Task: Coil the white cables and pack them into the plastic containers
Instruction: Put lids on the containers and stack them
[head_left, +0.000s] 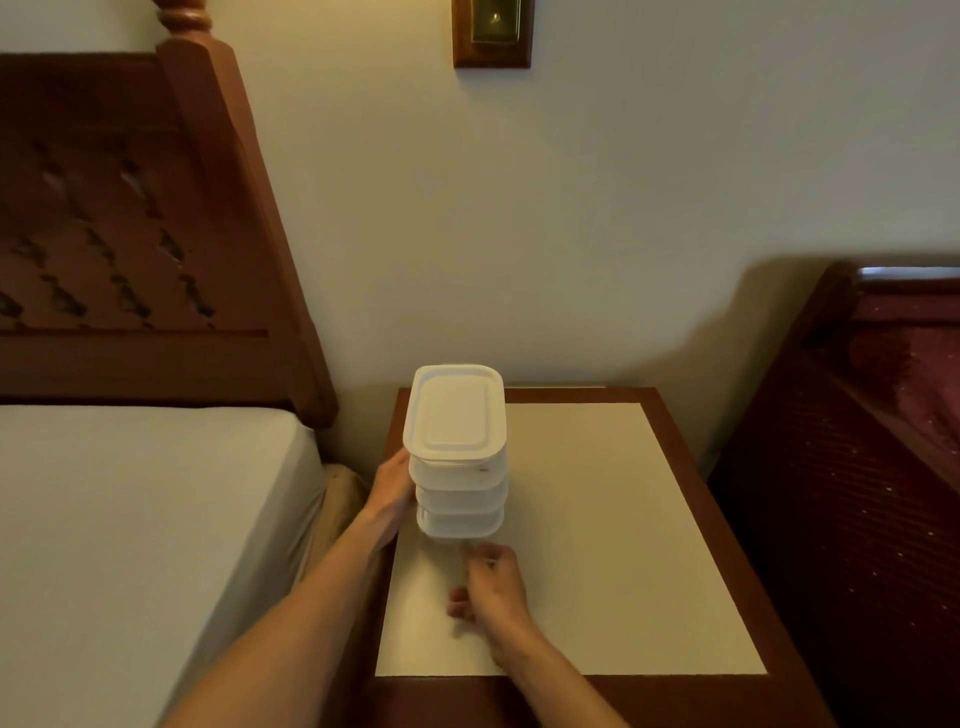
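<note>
A white-sheeted bed (130, 519) with a carved wooden headboard (119, 234) stood to my left, just beside the desk (691, 457), whose wooden frame bordered a pale inset top. My left hand (390, 499) lay flat against the left side of a stack of white plastic containers (457, 457), its fingers straight along the wall of the stack. The stack stood upright near the desk's far left corner, several lidded tubs high, the top lid (454, 413) sitting slightly askew over the ones below. Just in front of the stack, near the desk's left edge, my right hand (491, 590) hovered with its fingers curled inward; motion blur kept me from telling whether it had hold of anything. No cables could be made out in the containers from this angle. A dark red upholstered piece of furniture (857, 467) stood off the desk's right edge, and a brass-and-wood wall fitting (492, 34) hung above.
</note>
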